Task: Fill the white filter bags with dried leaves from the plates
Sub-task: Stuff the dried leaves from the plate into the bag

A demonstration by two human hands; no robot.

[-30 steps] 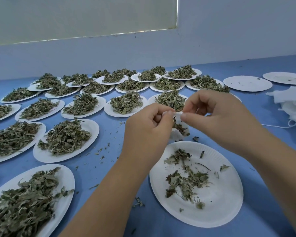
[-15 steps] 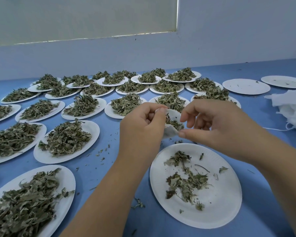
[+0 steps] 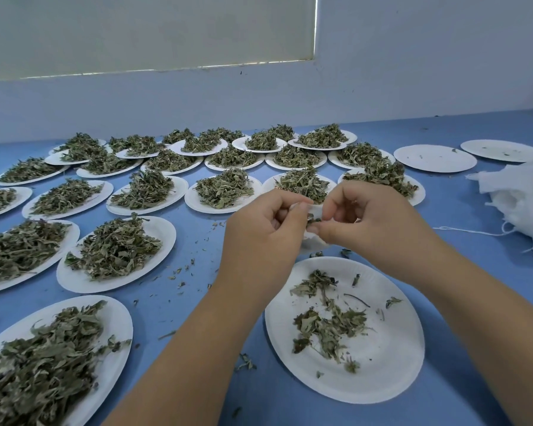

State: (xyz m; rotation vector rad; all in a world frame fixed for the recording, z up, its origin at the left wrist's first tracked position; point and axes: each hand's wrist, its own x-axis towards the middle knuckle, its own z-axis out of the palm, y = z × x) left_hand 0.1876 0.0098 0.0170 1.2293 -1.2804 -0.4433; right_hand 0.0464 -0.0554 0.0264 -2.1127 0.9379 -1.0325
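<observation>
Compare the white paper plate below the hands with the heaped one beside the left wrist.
The nearly emptied white paper plate holds few scattered leaves and shows mostly bare paper; the heaped white paper plate carries a full pile, only its rim showing. Both are round.

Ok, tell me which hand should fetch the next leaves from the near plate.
Right, probably. The left hand pinches the filter bag by its top edge and could hold it alone; the right hand pinches its other side, forearm over the rim of the near plate.
</observation>
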